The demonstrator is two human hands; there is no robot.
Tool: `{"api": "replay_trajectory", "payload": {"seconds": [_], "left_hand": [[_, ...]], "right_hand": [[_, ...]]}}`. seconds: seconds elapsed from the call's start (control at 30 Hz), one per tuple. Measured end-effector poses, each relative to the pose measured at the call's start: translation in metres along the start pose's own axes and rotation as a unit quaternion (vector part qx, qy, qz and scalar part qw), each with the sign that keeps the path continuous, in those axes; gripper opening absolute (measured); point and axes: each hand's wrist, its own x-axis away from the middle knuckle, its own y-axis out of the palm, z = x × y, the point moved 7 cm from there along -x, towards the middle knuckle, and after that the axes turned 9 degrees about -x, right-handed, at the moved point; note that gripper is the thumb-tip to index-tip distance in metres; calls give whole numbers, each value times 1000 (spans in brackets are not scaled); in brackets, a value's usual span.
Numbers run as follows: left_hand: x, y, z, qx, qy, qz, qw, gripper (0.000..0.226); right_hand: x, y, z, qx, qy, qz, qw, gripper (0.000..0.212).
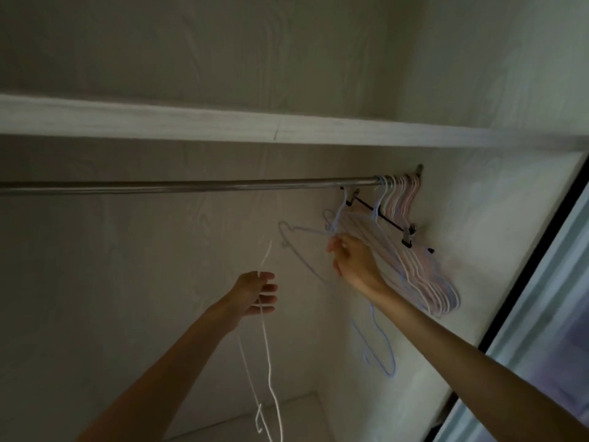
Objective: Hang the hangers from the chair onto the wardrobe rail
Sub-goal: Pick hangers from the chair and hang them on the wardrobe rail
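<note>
No legible writing. Blue hanger [379,342] pinched at its neck by right hand [353,261], below the wardrobe rail [191,186], just left of the pink and blue hanger bunch [424,282] at the rail's right end; left hand [256,293] grips a white hanger [267,362] dangling lower left, under the shelf [223,122]

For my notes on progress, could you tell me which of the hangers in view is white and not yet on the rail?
The white hanger gripped by the left hand, dangling below it. The blue hanger is in the right hand; the rest hang bunched at the rail's right end.
</note>
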Motion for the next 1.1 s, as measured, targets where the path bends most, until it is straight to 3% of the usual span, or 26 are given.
{"api": "replay_trajectory", "payload": {"seconds": [0.17, 0.3, 0.4, 0.47, 0.53, 0.63, 0.73, 0.87, 1.1], "left_hand": [[-1, -5, 31, 47, 36, 17, 998, 20], [1, -1, 50, 49, 51, 10, 997, 24], [-1, -2, 55, -46, 58, 23, 997, 35], [-5, -4, 54, -107, 51, 25, 993, 40], [-10, -8, 53, -154, 46, 25, 987, 42], [-16, -10, 56, -195, 60, 19, 979, 45], [-20, -8, 60, -217, 79, 9, 973, 43], [-27, -8, 60, -228, 78, 5, 971, 41], [-31, -13, 51, -262, 62, -1, 963, 45]], "right_hand": [[-59, -13, -34, 81, -53, 12, 995, 28], [-72, -5, -23, 199, 1, -24, 980, 34], [-69, 2, -4, 212, 65, -88, 971, 34], [-64, -2, 2, 217, 71, -91, 969, 34], [-64, -12, -5, 239, 21, -43, 970, 31], [-70, -29, -38, 274, -138, 85, 948, 57], [-85, -20, -60, 323, -242, 95, 910, 60], [-101, -17, -55, 413, -256, 80, 871, 53], [-108, -61, -28, 424, -231, 101, 870, 53]]}}
